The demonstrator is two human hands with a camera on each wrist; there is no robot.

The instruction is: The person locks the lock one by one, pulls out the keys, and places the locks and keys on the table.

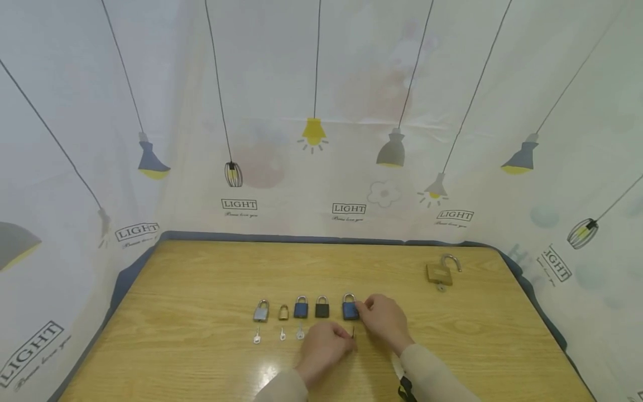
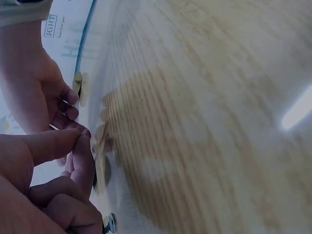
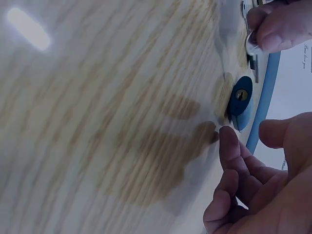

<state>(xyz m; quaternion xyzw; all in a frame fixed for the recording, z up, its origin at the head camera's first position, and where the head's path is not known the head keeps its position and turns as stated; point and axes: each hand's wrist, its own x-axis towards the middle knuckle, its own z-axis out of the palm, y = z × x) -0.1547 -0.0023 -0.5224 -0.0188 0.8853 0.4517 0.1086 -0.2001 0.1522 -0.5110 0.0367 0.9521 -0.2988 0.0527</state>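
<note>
My left hand (image 1: 325, 345) pinches a silver key (image 3: 252, 45) between thumb and fingertip, its blade pointing away from me. Just beyond that key stands a blue padlock (image 1: 350, 310) with a closed shackle. Its keyhole end (image 3: 241, 95) faces me in the right wrist view. Beside the padlock's right side is my right hand (image 1: 385, 319), its fingers loosely bent and thumb apart. In the right wrist view a small gap seems to separate the fingertips from the padlock. A black padlock (image 1: 322, 310) lies to the left, partly behind my left hand.
Farther left are another blue padlock (image 1: 301, 310), a small brass padlock (image 1: 283, 313) and a silver padlock (image 1: 261, 311). Keys (image 1: 257, 336) lie before them. A large brass padlock (image 1: 439, 274), shackle open, sits at the back right. Printed fabric (image 1: 281, 223) walls the table (image 1: 201, 279).
</note>
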